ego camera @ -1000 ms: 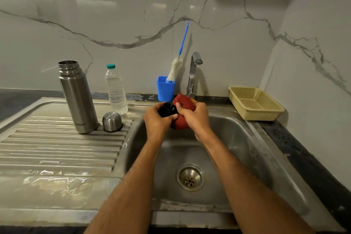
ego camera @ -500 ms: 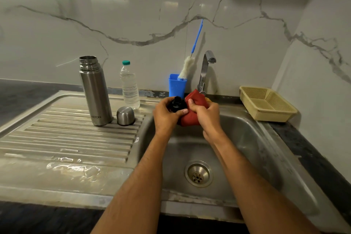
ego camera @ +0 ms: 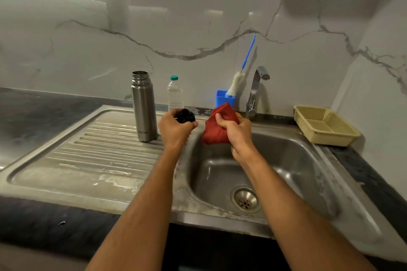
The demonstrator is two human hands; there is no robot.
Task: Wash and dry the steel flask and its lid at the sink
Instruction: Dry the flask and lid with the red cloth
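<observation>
1. The steel flask [ego camera: 144, 106] stands upright and uncapped on the ribbed drainboard [ego camera: 88, 156], just left of your left hand.
2. Your left hand [ego camera: 175, 131] curls around a small black lid piece [ego camera: 186, 115], held over the edge between drainboard and sink basin.
3. Your right hand [ego camera: 236, 132] grips a bunched red cloth [ego camera: 217, 126] above the basin, apart from the black piece; a gap shows between the two.
4. The sink basin [ego camera: 293, 160] lies below both hands, with its round drain [ego camera: 245, 200] near the front.
5. A clear water bottle [ego camera: 175, 94] with a green cap stands behind your left hand, just right of the flask.
6. A blue cup [ego camera: 222, 99] sits at the back edge of the sink and holds a bottle brush [ego camera: 239, 79] whose blue handle leans against the wall.
7. The tap [ego camera: 256, 91] rises just right of the blue cup, its spout pointing toward the basin.
8. A beige plastic basket [ego camera: 326, 126] rests on the dark tabletop [ego camera: 374, 182] at the right of the sink.
9. Water patches shine on the near part of the drainboard.
</observation>
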